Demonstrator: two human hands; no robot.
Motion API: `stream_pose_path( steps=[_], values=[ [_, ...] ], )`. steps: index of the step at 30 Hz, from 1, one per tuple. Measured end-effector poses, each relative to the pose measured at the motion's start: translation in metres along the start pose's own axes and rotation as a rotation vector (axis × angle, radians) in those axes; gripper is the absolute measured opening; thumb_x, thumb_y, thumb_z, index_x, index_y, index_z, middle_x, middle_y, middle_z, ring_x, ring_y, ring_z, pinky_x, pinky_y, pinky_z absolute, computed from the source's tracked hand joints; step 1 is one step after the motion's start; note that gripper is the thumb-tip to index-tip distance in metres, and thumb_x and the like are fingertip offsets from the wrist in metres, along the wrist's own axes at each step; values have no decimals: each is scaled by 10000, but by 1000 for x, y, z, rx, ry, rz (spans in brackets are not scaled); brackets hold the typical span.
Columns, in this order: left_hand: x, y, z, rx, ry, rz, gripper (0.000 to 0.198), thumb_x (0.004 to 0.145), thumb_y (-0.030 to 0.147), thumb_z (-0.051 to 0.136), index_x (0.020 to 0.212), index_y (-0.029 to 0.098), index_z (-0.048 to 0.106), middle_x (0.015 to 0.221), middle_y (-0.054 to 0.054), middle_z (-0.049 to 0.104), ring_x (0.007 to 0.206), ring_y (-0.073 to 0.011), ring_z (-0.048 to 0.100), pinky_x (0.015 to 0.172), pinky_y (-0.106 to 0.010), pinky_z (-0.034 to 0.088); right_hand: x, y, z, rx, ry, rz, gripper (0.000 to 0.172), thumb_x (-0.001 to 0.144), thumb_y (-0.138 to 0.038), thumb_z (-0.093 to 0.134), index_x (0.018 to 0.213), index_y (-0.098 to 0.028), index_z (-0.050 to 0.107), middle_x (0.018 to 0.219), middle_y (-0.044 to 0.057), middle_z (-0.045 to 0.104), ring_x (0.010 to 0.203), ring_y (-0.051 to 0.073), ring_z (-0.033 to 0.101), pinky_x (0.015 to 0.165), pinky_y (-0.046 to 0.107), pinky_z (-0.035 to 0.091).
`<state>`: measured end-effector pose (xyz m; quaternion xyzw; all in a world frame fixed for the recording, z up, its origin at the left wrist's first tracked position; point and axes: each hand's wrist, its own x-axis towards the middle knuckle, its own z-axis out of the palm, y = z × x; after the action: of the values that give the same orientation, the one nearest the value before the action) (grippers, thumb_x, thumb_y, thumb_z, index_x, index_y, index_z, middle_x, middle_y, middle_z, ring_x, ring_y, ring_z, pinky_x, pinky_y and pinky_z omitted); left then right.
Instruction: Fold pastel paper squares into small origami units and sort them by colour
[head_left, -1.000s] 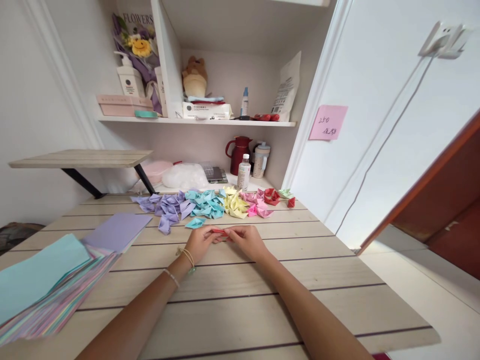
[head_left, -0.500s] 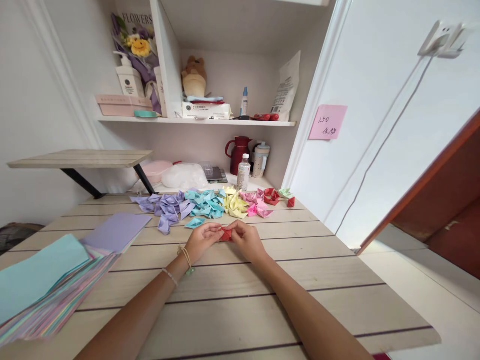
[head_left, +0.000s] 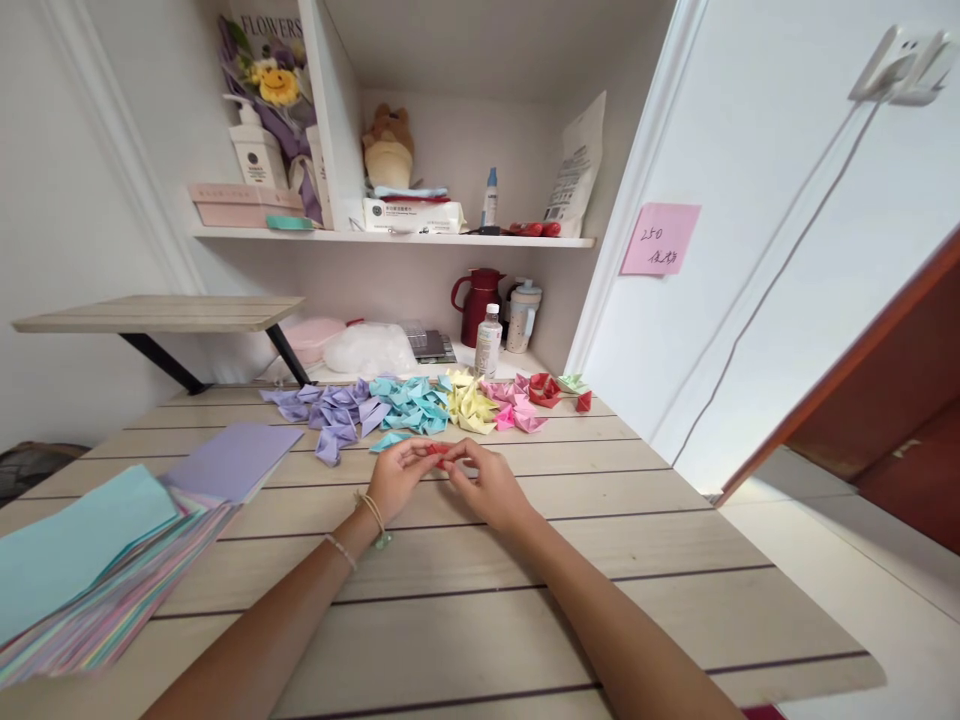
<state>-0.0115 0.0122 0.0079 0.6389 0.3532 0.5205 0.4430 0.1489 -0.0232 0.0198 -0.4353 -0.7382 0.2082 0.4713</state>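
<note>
at the middle of the desk: small red folded paper piece (head_left: 439, 452), low over the pale wooden plank table (head_left: 525, 600), can't tell if it actually touches the wood.
left hand (head_left: 401, 478): fingertips pinched shut on the left end of the red piece, thumb on top, so it's gripping, not open.
right hand (head_left: 487, 485): same deal on the right end, fingers curled in and closed on the paper, knuckles facing the camera.
left wrist: beaded bracelets (head_left: 373, 515), one thin and pale, one with a bit of green.
12 o'clock from the hands: row of folded paper shapes (head_left: 409, 402), sorted by colour from purple through blue, yellow and pink to red, near the fingers but not touching them.
8 o'clock: stack of pastel paper sheets (head_left: 90, 570), fanned at the edge, turquoise on top, with a lilac sheet (head_left: 232, 460) lying just beside it.
past the row, still 12 o'clock: dark red jug (head_left: 477, 305) and a clear plastic bottle (head_left: 487, 342) standing upright in the alcove.
2 o'clock: pink sticky note (head_left: 660, 238) on the white wall, handwriting too small to read properly.
</note>
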Motion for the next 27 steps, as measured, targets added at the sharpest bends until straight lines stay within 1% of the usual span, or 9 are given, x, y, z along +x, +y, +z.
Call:
stream_pose_path(
  steps=[2,4,7,10,13,16,20,24,27],
  values=[
    [-2,3,1,97,-20,75,227,713,303,635,893,170,676,921,-80,688,853,-204,634,809,-346,494,1,1,-1,-30,77,-10,153,766,-283,557,889,-203,599,926,51,649,862,182,587,746,302,466],
    [-3,5,2,211,-44,139,208,720,300,627,889,199,695,913,-70,689,865,-206,623,822,-345,481,3,5,-2,-29,117,13,200,747,-292,588,923,-200,614,931,64,648,806,175,591,703,292,482],
    [-5,6,2,280,-16,138,213,689,295,659,880,213,701,838,-53,700,780,-202,628,762,-330,490,5,10,-5,-7,76,41,201,755,-267,579,932,-204,649,886,60,672,712,164,602,652,279,491],
    [-5,7,1,317,31,136,136,671,312,673,753,209,708,734,-41,693,690,-188,613,666,-297,489,6,11,-6,-27,-13,46,153,767,-244,554,836,-212,687,791,39,693,687,171,612,640,274,481],
    [-5,8,0,391,21,181,129,691,319,653,653,201,687,695,-39,671,678,-174,591,613,-264,471,4,10,-6,-74,-79,37,165,772,-206,530,802,-212,691,758,28,697,673,164,614,629,256,461],
    [-5,6,2,390,7,178,134,699,321,644,666,193,660,707,-36,648,693,-169,583,575,-245,473,4,8,-6,-156,-87,25,159,773,-182,522,797,-204,678,755,29,689,681,160,608,641,249,442],
    [-6,0,4,344,5,136,145,708,333,631,712,188,642,759,-38,642,726,-172,589,577,-253,499,3,5,-6,-287,-77,12,142,785,-178,519,795,-201,659,793,39,677,728,172,597,669,261,420],
    [-5,-1,2,329,22,139,136,702,319,638,743,189,647,781,-42,645,729,-175,589,607,-268,496,3,5,-6,-284,-81,19,142,791,-172,512,801,-203,650,799,41,674,744,170,598,677,254,411],
    [-4,2,0,365,-22,177,114,712,302,624,699,192,653,739,-43,631,731,-175,576,615,-263,478,2,6,-5,-280,-82,18,132,774,-167,523,777,-204,650,783,39,673,730,171,596,667,254,408]
  ],
)
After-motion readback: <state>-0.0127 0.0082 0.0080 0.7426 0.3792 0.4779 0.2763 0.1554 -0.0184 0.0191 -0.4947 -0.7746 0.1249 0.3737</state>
